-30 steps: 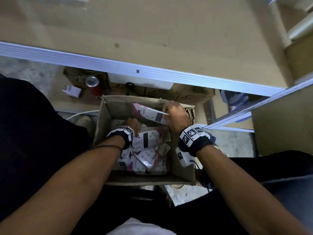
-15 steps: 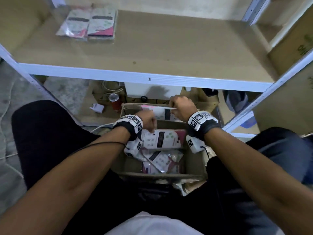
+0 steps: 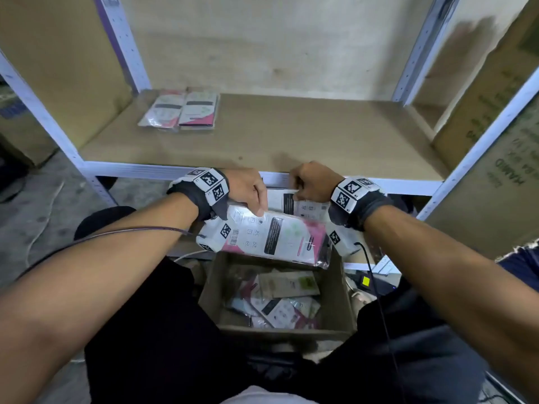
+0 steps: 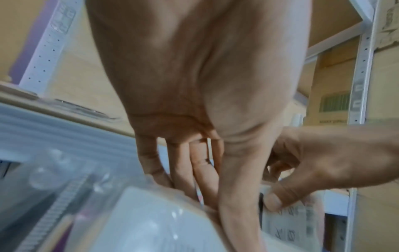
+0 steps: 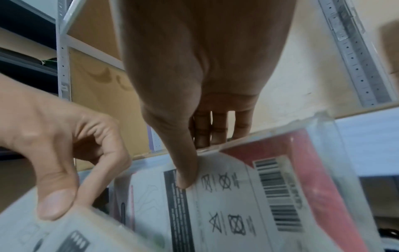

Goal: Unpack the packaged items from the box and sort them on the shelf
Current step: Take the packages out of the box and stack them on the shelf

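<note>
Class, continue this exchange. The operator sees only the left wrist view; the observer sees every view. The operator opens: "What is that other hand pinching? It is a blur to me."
Observer: The right hand pinches a second packet; the right wrist view shows a barcode and wash symbols on it.
Operator: What lies underneath?
Observer: A box with loose packets in it, below the first packet that the left hand grips.
Operator: And ahead?
Observer: Two shelved packets lie side by side at the back left of the shelf.
</note>
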Demonstrator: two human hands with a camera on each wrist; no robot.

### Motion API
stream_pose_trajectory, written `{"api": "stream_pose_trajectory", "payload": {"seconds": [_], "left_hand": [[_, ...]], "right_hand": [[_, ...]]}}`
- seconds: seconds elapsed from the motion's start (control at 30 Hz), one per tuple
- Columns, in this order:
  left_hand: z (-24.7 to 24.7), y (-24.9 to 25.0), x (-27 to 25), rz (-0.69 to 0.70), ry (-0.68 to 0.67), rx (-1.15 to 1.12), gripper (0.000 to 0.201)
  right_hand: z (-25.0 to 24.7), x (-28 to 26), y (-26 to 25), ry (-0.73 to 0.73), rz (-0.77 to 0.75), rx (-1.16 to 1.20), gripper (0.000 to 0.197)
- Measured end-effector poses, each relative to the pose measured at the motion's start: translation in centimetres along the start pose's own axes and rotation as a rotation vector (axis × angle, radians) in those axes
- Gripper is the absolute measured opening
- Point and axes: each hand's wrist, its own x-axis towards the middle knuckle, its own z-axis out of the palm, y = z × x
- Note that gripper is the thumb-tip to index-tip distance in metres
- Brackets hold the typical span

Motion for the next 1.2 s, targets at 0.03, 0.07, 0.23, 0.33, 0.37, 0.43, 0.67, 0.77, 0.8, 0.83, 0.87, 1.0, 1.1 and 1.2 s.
{"api": "stream_pose_trajectory", "payload": {"seconds": [0.03,0.07,0.23,0.33,0.37,0.43,0.67,0.77,0.8,0.83,0.87,1.0,1.1,1.2], "left_hand": [[-0.7,0.1,-0.3,-0.002,0.005,-0.026,0.011],[-1.3,0.1,-0.6,-0.003,0.012,-0.046,0.011],[-5.3,1.0,-2.1,0.038,0.04,-0.171,0.009],[-8.1,1.7,-2.6,0.049,0.08,-0.137,0.008],[-9.0,1.8,-2.8,0.051,0.096,-0.131,0.01],[-10.9,1.9,-3.1,0.054,0.13,-0.137,0.01],[-16.9,0.0,-3.9,0.003,0.25,-0.112,0.006],[-18.6,-2.6,-3.9,-0.047,0.3,-0.158,0.005],[-19.0,-3.5,-3.9,-0.066,0.318,-0.184,0.005],[-19.5,-4.5,-3.9,-0.088,0.336,-0.223,0.007],[-19.7,-5.5,-3.8,-0.106,0.356,-0.266,0.009],[-20.0,-10.0,-3.2,-0.172,0.505,-0.457,0.009],[-19.8,-12.9,-2.3,-0.227,0.661,-0.617,0.023],[-19.7,-15.7,-1.4,-0.306,0.775,-0.765,0.036]], "right_hand": [[-0.5,0.0,-0.2,-0.003,-0.01,0.006,0.021],[-1.1,0.1,-0.3,-0.004,-0.017,0.021,0.019],[-5.8,0.4,-0.6,0.007,-0.025,0.072,0.016],[-9.1,1.1,-0.3,0.047,-0.016,0.071,0.016],[-10.1,1.3,-0.1,0.065,-0.01,0.072,0.015],[-11.8,1.9,0.2,0.091,-0.002,0.052,0.013],[-16.3,5.1,2.8,0.153,0.061,0.034,0.012],[-16.9,7.3,3.2,0.137,0.085,0.047,0.011],[-16.9,8.1,3.3,0.13,0.09,0.056,0.012],[-16.8,9.3,3.3,0.117,0.092,0.068,0.013],[-16.5,10.3,3.2,0.101,0.095,0.077,0.014],[-15.0,15.0,2.7,0.047,0.062,0.035,0.018],[-13.8,18.0,2.4,0.03,0.044,0.02,0.022],[-13.2,20.6,2.2,0.031,0.047,0.024,0.023]]}}
